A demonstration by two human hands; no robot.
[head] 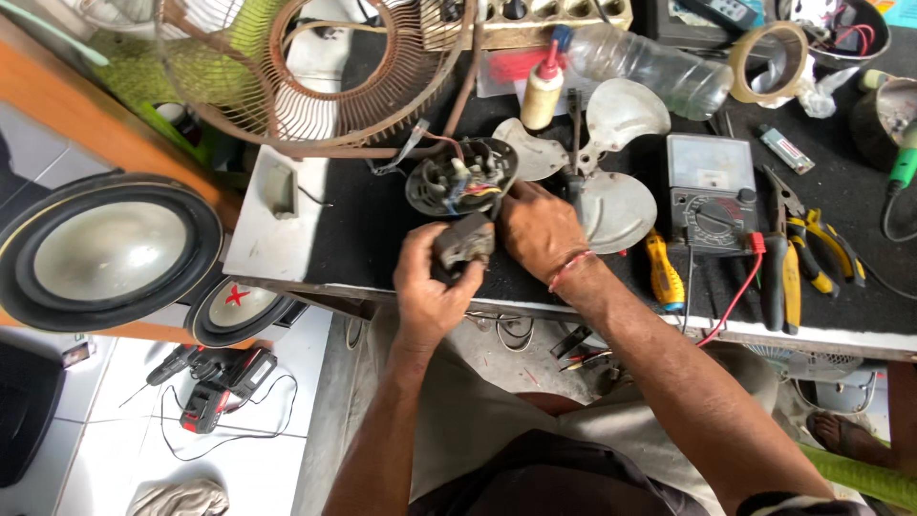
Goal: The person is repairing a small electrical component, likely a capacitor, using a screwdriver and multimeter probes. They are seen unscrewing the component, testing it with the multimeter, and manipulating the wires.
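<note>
Holding a small dark motor part (464,245) pinched in your left hand (430,287) just below the wired fan motor (462,180), your right hand (537,229) closes on the motor's edge, mid-disassembly I'd judge, needing steady fingers beside those wires.

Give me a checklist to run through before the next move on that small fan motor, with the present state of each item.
1. Left hand grips the small dark motor part: ok.
2. Right hand rests at the round wound fan motor with coloured wires: ok.
3. Motor lies on the black bench mat, away from the edge: ok.
4. Grey three-blade fan propeller touches nothing the hands work on: cannot tell, as the right hand covers its near side.
5. Grey analogue multimeter and yellow-handled pliers lie close at the right: ok.
6. Motor wires unpowered: cannot tell.
</note>
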